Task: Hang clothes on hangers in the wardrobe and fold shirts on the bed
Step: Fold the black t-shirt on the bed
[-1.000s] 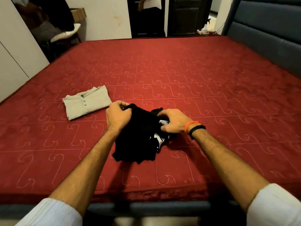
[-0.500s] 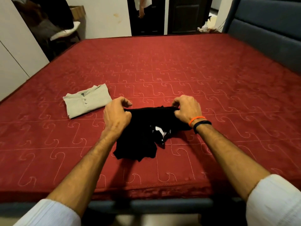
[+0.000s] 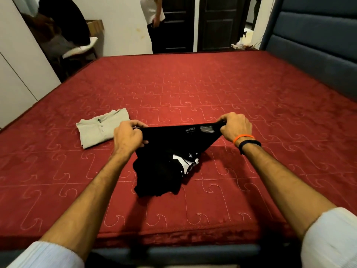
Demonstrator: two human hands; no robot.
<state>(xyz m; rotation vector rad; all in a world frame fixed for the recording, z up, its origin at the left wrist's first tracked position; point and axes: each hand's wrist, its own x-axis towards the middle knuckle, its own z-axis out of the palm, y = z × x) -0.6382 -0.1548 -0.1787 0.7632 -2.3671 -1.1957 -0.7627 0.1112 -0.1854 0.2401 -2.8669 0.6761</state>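
Note:
A black shirt (image 3: 166, 151) with a white print hangs bunched over the red bed (image 3: 212, 89). Its top edge, with the neck label showing, is stretched taut between my hands. My left hand (image 3: 128, 136) grips the left end of that edge. My right hand (image 3: 234, 127), with orange and black bands on the wrist, pinches the right end. The shirt's lower part lies crumpled on the bedcover near the front edge. A folded grey buttoned shirt (image 3: 102, 129) lies flat on the bed just left of my left hand.
A padded blue headboard (image 3: 318, 45) runs along the right side. Another person (image 3: 154, 22) stands beyond the far end of the bed by dark doors. A chair piled with clothes (image 3: 63, 35) stands at the far left beside a white wardrobe (image 3: 17, 74).
My hands moved apart and lifted, pulling the black shirt's top edge out straight. The right hand shifted right from the bunched cloth to the shirt's corner. The person behind stepped further into view.

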